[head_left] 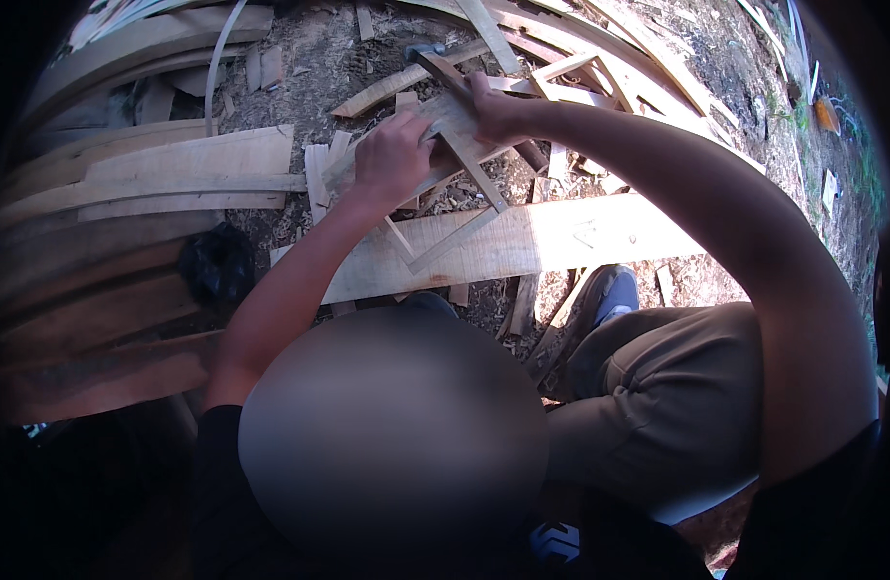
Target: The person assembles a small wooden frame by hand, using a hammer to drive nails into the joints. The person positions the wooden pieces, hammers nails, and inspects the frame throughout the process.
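My right hand [498, 114] is closed around the wooden handle of a hammer [445, 72], whose metal head points away to the far left. My left hand [395, 155] is closed at the far corner of a small frame of thin wooden strips [480, 180]. Whether its fingers also pinch something small, such as a nail, is too small to tell. Beneath that corner is a wooden block [455, 118]. The frame's near corner lies over a long pale plank [571, 232].
Stacked boards [194, 159] fill the left side, with a black plastic bag [218, 263] on them. Long strips and another strip frame [600, 77] lie at the far right. Wood shavings and offcuts cover the ground. My shoe [616, 290] is beside the plank's near edge.
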The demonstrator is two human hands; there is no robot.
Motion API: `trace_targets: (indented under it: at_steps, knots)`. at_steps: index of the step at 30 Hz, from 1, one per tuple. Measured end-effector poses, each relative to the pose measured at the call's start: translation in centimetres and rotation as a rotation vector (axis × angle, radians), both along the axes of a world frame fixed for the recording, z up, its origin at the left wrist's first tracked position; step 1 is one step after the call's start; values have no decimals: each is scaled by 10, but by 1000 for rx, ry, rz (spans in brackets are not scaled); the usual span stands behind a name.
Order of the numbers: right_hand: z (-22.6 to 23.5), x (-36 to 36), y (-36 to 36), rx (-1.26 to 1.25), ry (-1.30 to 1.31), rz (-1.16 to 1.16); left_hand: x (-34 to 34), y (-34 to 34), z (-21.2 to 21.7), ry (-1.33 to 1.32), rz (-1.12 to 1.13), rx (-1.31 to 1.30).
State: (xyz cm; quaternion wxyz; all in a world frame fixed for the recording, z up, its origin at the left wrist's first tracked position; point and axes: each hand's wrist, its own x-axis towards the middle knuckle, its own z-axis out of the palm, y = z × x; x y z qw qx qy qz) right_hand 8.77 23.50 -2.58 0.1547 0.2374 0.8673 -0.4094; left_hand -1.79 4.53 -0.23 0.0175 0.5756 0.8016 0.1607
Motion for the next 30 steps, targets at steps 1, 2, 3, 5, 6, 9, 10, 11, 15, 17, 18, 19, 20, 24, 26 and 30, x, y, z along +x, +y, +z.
trace_targets:
  at_steps: [1, 2, 3, 5, 6, 9, 10, 11, 15, 17, 18, 19, 20, 24, 26, 30]
  knots:
    - [3, -1, -1, -14, -1, 4, -3, -2, 1, 12, -49, 12]
    - [5, -2, -3, -28, -4, 6, -10, -4, 3, 23, -100, 24]
    - [6, -4, -6, -28, -8, 4, -17, -5, 4, 34, -151, 37]
    - [9, -8, -9, -19, -16, -1, -32, -2, 5, 41, -234, 21]
    - [11, -7, -9, -4, -20, 4, -35, -1, 4, 46, -275, 13]
    - [7, -3, -7, 3, 18, -1, -15, -4, 7, 43, -126, -14]
    - [6, -3, -6, 4, 2, 6, -8, -4, 6, 48, -70, -7]
    - [5, -5, -5, 6, -14, 14, -2, -4, 4, 53, -13, -1]
    - [2, -12, -3, 2, -69, -7, -4, -6, 6, 46, -30, 16]
    - [4, -8, -5, 24, -46, 22, -16, -6, 7, 55, -130, 3]
    - [5, -6, -6, 34, -35, 38, -20, -5, 6, 60, -179, -3]
    - [6, -7, -6, 32, -43, 34, -22, -4, 5, 73, -186, 7]
    - [7, -8, -6, 30, -50, 31, -23, -3, 3, 86, -192, 17]
    - [9, -3, -9, -19, 17, 29, -1, -14, 2, 27, -17, 44]
    - [3, -4, -4, 1, 1, 26, -2, -12, 5, -37, -12, 39]
    - [5, -1, -10, 17, 12, 7, -22, -27, 32, -385, 20, -88]
